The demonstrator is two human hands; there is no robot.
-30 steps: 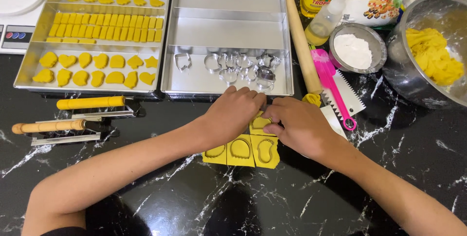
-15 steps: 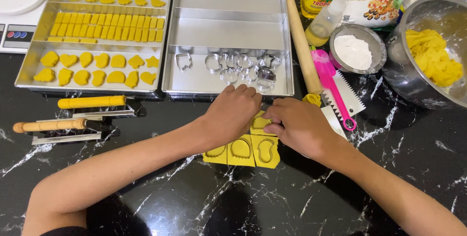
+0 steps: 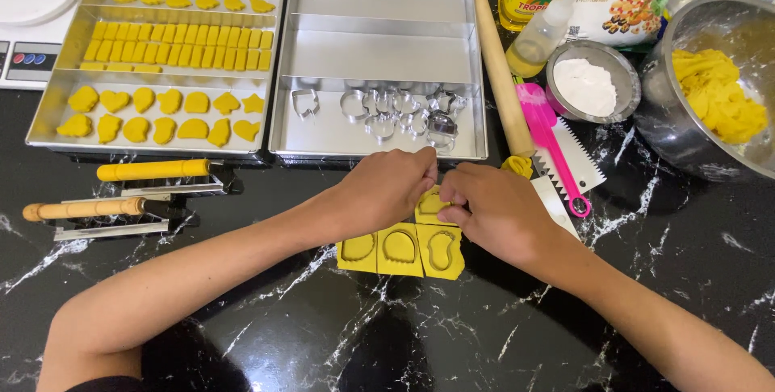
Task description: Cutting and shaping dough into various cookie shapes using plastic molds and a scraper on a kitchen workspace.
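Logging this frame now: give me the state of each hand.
Left hand: fingers curled on the yellow dough sheet; grip cannot be told.
Right hand: fingers pinched at the same dough; held or pressed, cannot be told.

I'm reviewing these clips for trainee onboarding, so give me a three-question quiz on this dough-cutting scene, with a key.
1. True or false: both hands meet over the yellow dough sheet.
2. Multiple choice: the metal cookie cutters lie in A) the steel bowl, B) the right tray, C) the left tray.
3. Fill in: the wooden rolling pin lies just to the ______ of the right tray.

Key: 1. True. 2. B; the left tray holds shaped yellow pieces, and the steel bowl holds a dough lump. 3. Right.
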